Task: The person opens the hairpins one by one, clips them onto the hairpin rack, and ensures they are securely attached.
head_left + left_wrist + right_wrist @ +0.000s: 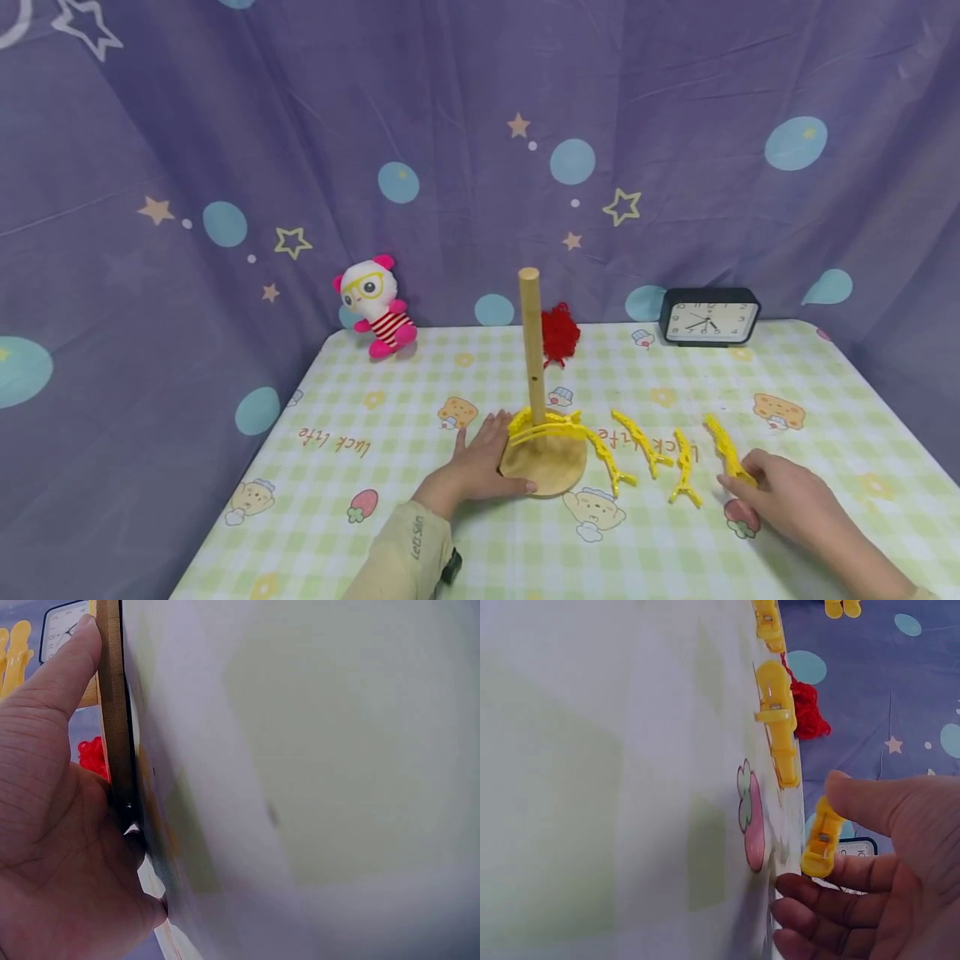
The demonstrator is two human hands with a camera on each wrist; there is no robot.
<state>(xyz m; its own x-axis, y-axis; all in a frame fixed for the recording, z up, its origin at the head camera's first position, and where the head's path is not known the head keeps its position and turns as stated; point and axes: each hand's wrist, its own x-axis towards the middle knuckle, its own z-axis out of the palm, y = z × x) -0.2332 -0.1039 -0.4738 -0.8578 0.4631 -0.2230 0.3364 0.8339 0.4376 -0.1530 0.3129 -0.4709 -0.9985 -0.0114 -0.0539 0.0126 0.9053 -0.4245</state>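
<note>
A wooden stand (pixel 532 350) with an upright post on a round base (pixel 551 472) stands mid-table. My left hand (pixel 480 465) grips the base's left side, thumb along the near edge and fingers toward the back. Yellow clips lie around the post's foot and over the base, one (pixel 606 457) reaching past its right edge. Right of the stand, two more yellow clips (pixel 641 443) lie on the cloth. My right hand (pixel 795 496) pinches the near end of a long yellow clip (pixel 724 448) between thumb and fingers; in the right wrist view, this clip (pixel 823 840) shows a small metal spring.
A tangle of red yarn (pixel 561 333) lies behind the post. At the back right is a black-framed clock (pixel 708 318), and a plush panda (pixel 390 325) sits at the back left. A checked cloth (pixel 315 517) covers the table; a patterned curtain (pixel 465 217) hangs behind.
</note>
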